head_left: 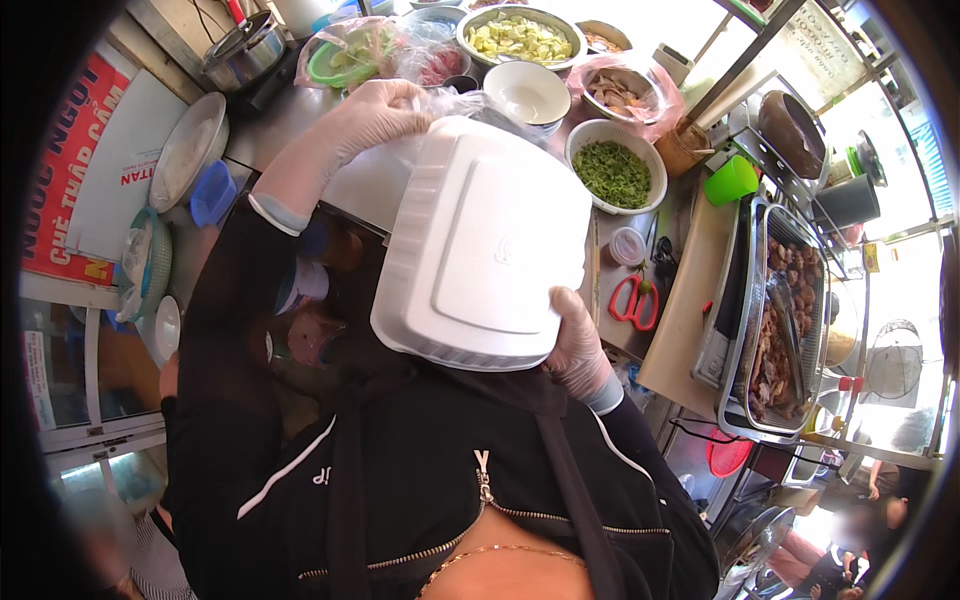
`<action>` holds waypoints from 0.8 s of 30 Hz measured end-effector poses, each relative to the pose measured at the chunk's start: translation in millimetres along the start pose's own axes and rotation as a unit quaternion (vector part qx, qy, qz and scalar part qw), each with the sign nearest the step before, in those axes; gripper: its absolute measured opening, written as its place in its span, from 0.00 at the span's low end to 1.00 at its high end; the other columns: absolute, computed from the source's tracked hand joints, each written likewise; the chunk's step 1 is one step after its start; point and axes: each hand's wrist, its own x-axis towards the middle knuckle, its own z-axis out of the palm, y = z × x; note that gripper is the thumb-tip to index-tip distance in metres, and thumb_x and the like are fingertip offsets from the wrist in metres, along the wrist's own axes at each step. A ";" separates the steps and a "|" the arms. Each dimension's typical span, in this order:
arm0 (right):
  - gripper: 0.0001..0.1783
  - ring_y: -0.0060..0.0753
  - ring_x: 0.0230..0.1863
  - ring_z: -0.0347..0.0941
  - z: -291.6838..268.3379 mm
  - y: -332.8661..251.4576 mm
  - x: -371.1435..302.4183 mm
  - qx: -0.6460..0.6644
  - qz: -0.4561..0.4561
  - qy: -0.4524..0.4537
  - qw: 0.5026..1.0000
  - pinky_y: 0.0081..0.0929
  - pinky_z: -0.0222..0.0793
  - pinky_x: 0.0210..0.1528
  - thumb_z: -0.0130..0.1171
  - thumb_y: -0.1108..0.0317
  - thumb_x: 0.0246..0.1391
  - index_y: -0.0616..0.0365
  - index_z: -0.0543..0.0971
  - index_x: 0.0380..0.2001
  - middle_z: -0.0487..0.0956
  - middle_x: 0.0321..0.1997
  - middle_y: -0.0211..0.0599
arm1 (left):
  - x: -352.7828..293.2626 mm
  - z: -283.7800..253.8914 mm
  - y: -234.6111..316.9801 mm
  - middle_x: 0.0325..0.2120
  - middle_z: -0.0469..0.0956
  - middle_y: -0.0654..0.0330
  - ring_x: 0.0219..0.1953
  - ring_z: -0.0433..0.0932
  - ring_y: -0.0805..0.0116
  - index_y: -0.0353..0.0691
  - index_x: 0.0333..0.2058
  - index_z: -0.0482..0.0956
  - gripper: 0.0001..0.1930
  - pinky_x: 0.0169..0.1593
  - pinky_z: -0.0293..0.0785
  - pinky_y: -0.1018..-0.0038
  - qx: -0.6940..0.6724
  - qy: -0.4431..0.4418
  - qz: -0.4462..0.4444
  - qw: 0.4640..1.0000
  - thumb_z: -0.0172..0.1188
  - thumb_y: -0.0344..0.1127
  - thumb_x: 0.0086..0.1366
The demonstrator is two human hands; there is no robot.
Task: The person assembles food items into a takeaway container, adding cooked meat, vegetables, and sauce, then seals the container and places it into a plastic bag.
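A white foam takeaway box (500, 250) is tilted up close in front of my chest, its lid side showing. My gloved right hand (577, 345) grips the box at its lower right edge, thumb on the near face. At the far left corner of the box, my gloved left hand (375, 120) has its fingers pinched on a thin clear plastic bag (450, 102). The bag bunches behind the box, so most of it is hidden. Just beyond stands a white bowl (527, 92). Right of that is a white basket of chopped green herbs (612, 168).
Red-handled scissors (634, 303) and a small lidded tub (627, 246) lie right of the box. Farther right, a metal tray of cooked meat (780, 330) stands beside a green cup (732, 180). A bowl of sliced yellow-green food (520, 38) sits at the back, a pot (243, 52) back left.
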 end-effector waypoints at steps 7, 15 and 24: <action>0.49 0.41 0.64 0.66 12.8 11.3 13.9 -0.033 0.015 -0.036 0.999 0.39 0.67 0.64 0.68 0.58 0.51 0.65 0.53 0.67 0.65 0.65 0.48 | -2.8 -11.9 17.1 0.31 0.79 0.68 0.35 0.74 0.80 0.39 0.38 0.83 0.06 0.42 0.70 0.80 -0.046 0.011 0.064 0.997 0.61 0.31 0.63; 0.41 0.43 0.64 0.67 -5.4 30.2 32.2 0.123 0.053 -0.061 0.989 0.42 0.67 0.65 0.63 0.62 0.56 0.65 0.55 0.66 0.67 0.64 0.49 | -63.0 0.8 66.7 0.30 0.77 0.64 0.36 0.76 0.74 0.36 0.32 0.79 0.05 0.42 0.72 0.76 0.093 -0.014 0.313 0.945 0.56 0.21 0.60; 0.36 0.43 0.64 0.67 -12.1 18.1 30.1 0.130 -0.113 0.063 0.983 0.44 0.63 0.68 0.60 0.61 0.59 0.62 0.60 0.65 0.68 0.65 0.44 | -156.3 63.0 32.3 0.21 0.73 0.58 0.19 0.72 0.57 0.38 0.28 0.78 0.07 0.24 0.69 0.69 0.159 0.107 0.430 0.882 0.55 0.21 0.51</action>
